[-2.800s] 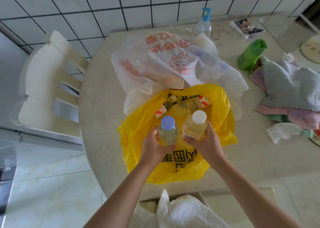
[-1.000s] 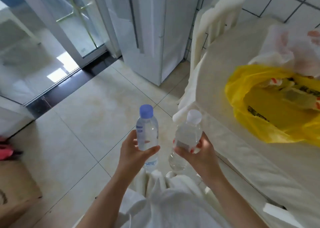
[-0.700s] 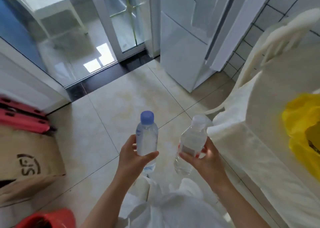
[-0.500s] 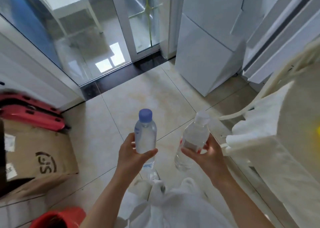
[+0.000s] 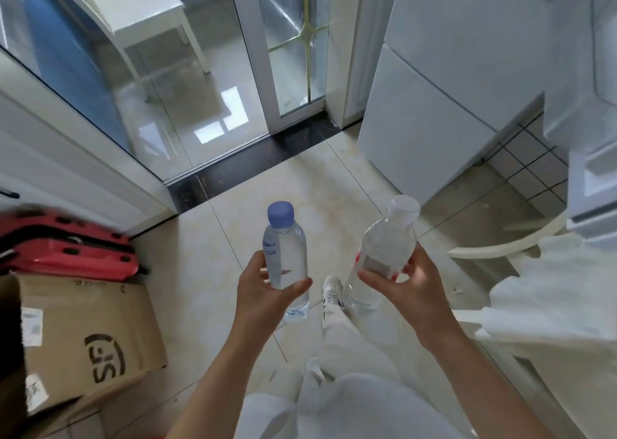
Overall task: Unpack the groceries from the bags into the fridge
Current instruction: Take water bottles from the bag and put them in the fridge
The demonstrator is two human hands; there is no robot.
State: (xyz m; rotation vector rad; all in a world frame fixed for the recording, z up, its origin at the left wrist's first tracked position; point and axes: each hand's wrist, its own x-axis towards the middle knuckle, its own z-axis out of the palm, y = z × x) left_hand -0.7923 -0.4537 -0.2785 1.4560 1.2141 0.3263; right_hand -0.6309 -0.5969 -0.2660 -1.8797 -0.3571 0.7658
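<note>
A: In the head view, what does each hand carry?

B: The left hand (image 5: 263, 291) grips a clear bottle with a blue cap (image 5: 285, 258), thumb across the front and fingers curled behind. That bottle stands upright.

A: And the other?

B: The right hand (image 5: 412, 291) grasps a clear bottle with a white cap (image 5: 384, 251) around its lower half. That one tilts, with its cap leaning up and to the right.

A: How do the two bottles sit against each other?

B: Side by side at about the same height, apart, with bare floor (image 5: 207, 271) showing between them. Both are held out in front of the body, above the person's pale trousers and one shoe (image 5: 332, 290).

A: Where is the fridge?

B: The white fridge (image 5: 444, 81) stands ahead and to the right, well apart from both bottles. From here its doors look closed.

A: Anything else around?

B: A cardboard box (image 5: 86, 338) sits on the floor at the left, with a red case (image 5: 66, 248) behind it, and a glass door (image 5: 187, 71) lies beyond. A white chair (image 5: 521, 245) is at the right edge.
</note>
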